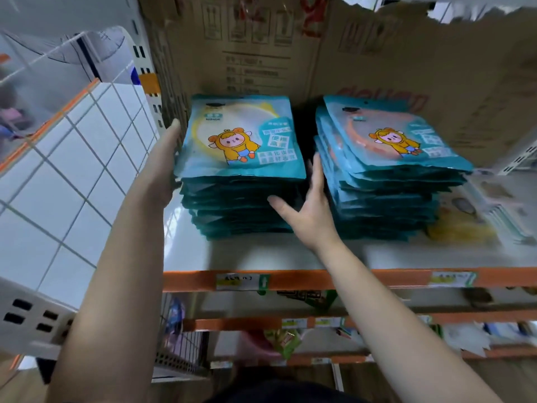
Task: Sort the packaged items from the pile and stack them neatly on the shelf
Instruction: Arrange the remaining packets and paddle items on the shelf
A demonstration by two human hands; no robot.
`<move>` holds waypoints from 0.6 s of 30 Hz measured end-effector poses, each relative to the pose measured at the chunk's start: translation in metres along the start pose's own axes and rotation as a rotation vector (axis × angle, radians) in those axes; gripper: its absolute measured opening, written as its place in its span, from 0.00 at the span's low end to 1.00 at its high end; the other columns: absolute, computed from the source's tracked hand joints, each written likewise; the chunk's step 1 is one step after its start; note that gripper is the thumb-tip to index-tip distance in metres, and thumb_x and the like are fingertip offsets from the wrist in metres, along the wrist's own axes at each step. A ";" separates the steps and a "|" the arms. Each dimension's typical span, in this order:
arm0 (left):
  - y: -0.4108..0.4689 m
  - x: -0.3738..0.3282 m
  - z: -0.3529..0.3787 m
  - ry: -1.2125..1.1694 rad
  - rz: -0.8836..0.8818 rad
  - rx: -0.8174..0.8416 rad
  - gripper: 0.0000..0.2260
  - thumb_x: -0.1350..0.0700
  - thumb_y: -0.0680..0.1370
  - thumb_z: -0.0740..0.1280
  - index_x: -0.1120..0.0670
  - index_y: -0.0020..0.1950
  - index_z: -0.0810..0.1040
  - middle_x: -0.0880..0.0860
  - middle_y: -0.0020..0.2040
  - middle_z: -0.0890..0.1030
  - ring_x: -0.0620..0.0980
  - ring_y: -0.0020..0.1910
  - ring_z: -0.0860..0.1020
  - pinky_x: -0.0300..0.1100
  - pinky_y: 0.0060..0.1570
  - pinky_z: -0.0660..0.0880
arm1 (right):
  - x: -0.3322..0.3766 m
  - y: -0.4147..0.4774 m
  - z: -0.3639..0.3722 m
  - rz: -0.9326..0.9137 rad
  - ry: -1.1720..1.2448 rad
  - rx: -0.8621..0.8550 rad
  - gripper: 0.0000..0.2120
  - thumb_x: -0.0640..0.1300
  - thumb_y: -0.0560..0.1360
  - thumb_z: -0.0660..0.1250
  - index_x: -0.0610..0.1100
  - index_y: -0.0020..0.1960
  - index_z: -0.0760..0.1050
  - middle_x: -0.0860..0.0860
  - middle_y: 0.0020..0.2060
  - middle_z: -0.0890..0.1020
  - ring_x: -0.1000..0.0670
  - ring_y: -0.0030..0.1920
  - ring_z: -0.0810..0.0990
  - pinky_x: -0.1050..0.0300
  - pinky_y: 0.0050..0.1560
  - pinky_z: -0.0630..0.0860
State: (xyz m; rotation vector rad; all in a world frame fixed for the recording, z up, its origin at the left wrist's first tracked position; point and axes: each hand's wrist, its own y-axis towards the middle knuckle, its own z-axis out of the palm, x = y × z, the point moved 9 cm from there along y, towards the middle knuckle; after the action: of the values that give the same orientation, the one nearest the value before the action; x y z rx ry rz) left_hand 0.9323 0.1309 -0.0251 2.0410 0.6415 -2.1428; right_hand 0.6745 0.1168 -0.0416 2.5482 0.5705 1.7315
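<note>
Two stacks of flat teal packets with a yellow cartoon figure stand on the white shelf (255, 254). The left stack (241, 158) is squared up; the right stack (386, 170) leans and fans out. My left hand (162, 167) lies flat against the left side of the left stack, fingers extended. My right hand (305, 205) is spread open in the gap between the stacks, thumb on the left stack's front corner, fingers reaching up along its right side. Neither hand lifts a packet.
A brown cardboard sheet (377, 62) backs the shelf. The shelf's orange front edge (377, 279) carries price labels. Loose packets (476, 216) lie at the right. Lower shelves (290, 338) hold other goods. A white tiled panel (72, 170) and perforated upright stand left.
</note>
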 end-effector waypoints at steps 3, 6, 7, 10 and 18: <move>-0.002 0.028 0.005 -0.079 -0.042 0.033 0.27 0.35 0.82 0.47 0.49 0.53 0.81 0.52 0.49 0.86 0.47 0.45 0.85 0.37 0.42 0.80 | -0.035 -0.004 0.020 0.098 -0.153 0.144 0.47 0.56 0.70 0.75 0.47 0.79 0.52 0.49 0.73 0.67 0.48 0.71 0.68 0.59 0.65 0.67; 0.002 0.058 0.006 -0.089 -0.113 -0.057 0.17 0.50 0.86 0.49 0.50 0.44 0.72 0.50 0.44 0.77 0.41 0.32 0.80 0.31 0.26 0.75 | -0.055 -0.014 0.036 0.152 -0.291 0.263 0.40 0.52 0.73 0.72 0.44 0.77 0.55 0.48 0.68 0.72 0.47 0.66 0.73 0.63 0.55 0.68; 0.000 0.064 0.008 -0.098 -0.139 -0.062 0.16 0.53 0.86 0.49 0.51 0.43 0.72 0.50 0.44 0.77 0.43 0.33 0.79 0.32 0.24 0.74 | -0.057 -0.014 0.036 0.146 -0.287 0.242 0.39 0.52 0.74 0.72 0.44 0.77 0.55 0.47 0.68 0.73 0.47 0.66 0.73 0.63 0.55 0.68; 0.006 0.078 0.012 -0.158 -0.161 0.008 0.23 0.46 0.85 0.51 0.52 0.40 0.81 0.50 0.38 0.84 0.46 0.32 0.82 0.36 0.29 0.78 | -0.058 -0.012 0.033 0.147 -0.246 0.201 0.37 0.51 0.74 0.72 0.44 0.76 0.58 0.47 0.66 0.74 0.47 0.64 0.74 0.63 0.55 0.68; 0.009 0.077 0.020 -0.070 -0.143 -0.081 0.17 0.51 0.86 0.48 0.54 0.44 0.71 0.52 0.42 0.73 0.47 0.40 0.74 0.40 0.44 0.73 | -0.064 -0.013 0.020 0.173 -0.235 0.140 0.27 0.52 0.79 0.64 0.37 0.71 0.64 0.43 0.61 0.78 0.45 0.61 0.77 0.61 0.54 0.71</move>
State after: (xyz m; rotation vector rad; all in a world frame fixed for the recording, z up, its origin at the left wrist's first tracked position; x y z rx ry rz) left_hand 0.9104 0.1316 -0.1022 1.9233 0.8747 -2.2137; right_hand 0.6682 0.1134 -0.1094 2.9231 0.4880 1.4501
